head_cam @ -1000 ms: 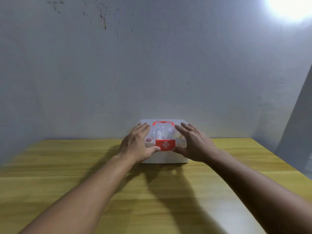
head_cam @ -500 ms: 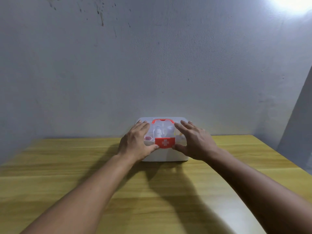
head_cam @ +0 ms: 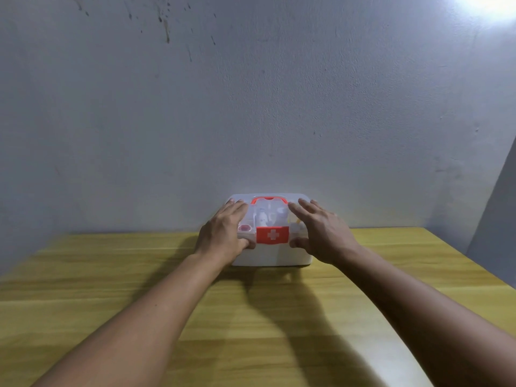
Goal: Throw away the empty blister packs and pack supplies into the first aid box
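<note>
Wooden table (head_cam: pixel 83 289) bare on the left side, set against a grey wall (head_cam: pixel 251 107) marked with dark streaks toward 11 o'clock.

Left hand (head_cam: pixel 223 234) laid flat on the left part of the lid, fingers extended toward 12 o'clock, thumb pressed against the front edge just left of the red latch (head_cam: pixel 272 235). Hand spread, not closed around anything.

First aid box (head_cam: pixel 272 254) at centre, at the far edge of the table close to the wall, directly between and under both hands. White base, clear lid down, red handle (head_cam: pixel 269 199) lying on top toward 12 o'clock. Small supplies visible through the lid, too blurred to identify.

Right hand (head_cam: pixel 321 231) laid flat on the right part of the lid, fingers extended toward 11 o'clock, thumb on the front edge just right of the latch. Likewise spread, gripping nothing.

Hands apart, latch showing between the thumbs.
</note>
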A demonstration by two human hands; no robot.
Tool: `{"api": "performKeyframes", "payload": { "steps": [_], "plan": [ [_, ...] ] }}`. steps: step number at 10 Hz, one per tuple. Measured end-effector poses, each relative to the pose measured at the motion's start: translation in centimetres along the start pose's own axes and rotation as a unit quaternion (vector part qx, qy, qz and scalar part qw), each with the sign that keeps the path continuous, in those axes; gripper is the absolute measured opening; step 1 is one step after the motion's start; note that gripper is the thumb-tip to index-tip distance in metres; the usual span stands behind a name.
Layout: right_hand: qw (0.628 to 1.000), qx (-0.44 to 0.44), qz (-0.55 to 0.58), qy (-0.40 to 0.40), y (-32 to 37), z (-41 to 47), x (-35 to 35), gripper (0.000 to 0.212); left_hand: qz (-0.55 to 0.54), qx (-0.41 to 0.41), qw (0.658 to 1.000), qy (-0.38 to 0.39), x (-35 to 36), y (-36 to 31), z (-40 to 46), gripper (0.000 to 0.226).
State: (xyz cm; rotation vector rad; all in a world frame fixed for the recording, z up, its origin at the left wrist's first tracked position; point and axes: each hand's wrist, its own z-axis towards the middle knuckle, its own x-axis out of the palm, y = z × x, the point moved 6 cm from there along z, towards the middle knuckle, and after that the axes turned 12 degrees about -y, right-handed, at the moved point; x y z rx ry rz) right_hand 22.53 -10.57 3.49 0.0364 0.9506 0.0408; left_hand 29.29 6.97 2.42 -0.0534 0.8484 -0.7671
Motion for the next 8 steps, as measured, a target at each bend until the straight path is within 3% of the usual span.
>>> {"api": "performKeyframes", "payload": {
  "steps": [6, 7, 8],
  "plan": [
    [1.000, 0.005, 0.014, -0.009, -0.2, 0.8, 1.8, 0.088, -0.011, -0.009, 1.000, 0.002, 0.5, 1.1, 0.0, 0.091],
    [1.000, 0.013, 0.018, -0.016, -0.1, 0.2, 1.8, 0.099, 0.052, 0.008, 0.997, 0.050, 0.5, 0.5, -0.3, 0.106],
    [0.994, 0.090, 0.049, -0.038, -1.3, -2.2, 3.2, 0.113, 0.130, -0.022, 0.989, 0.068, 0.7, 1.1, -2.6, 0.132]
  ]
}}
